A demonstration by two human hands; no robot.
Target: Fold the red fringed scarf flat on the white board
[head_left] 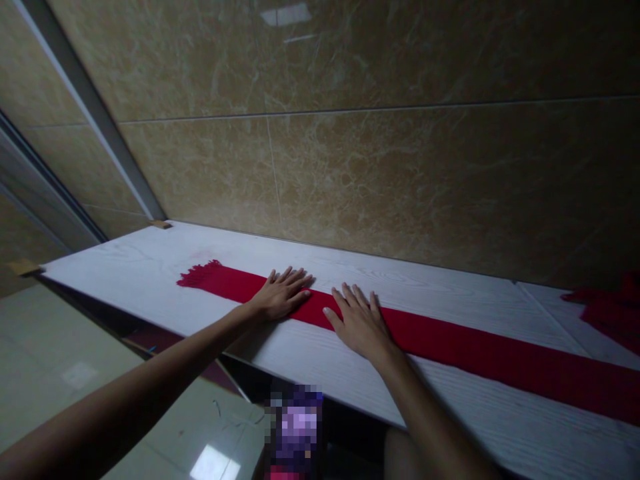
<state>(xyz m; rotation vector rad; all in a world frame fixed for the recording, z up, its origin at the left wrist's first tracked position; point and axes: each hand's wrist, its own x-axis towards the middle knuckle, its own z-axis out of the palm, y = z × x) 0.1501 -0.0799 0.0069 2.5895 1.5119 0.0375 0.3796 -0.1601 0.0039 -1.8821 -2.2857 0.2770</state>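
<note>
A long red scarf (pixel 450 338) lies flat along the white tabletop, running from the left part of the table past the right edge of the view. Its left end carries a short red fringe (pixel 197 274). My left hand (pixel 281 294) rests palm down on the scarf, fingers stretched out and pointing away from me. A short way to the right, my right hand (pixel 359 321) also lies palm down on the cloth with its fingers spread. Neither hand grips the fabric. The cloth under both palms is hidden.
Behind the white table (pixel 125 267) stands a tan marbled tile wall (pixel 380 180). More red cloth (pixel 613 310) lies at the far right. Below the front edge are a dark open space, a pixelated patch (pixel 297 427) and the tiled floor (pixel 55 373).
</note>
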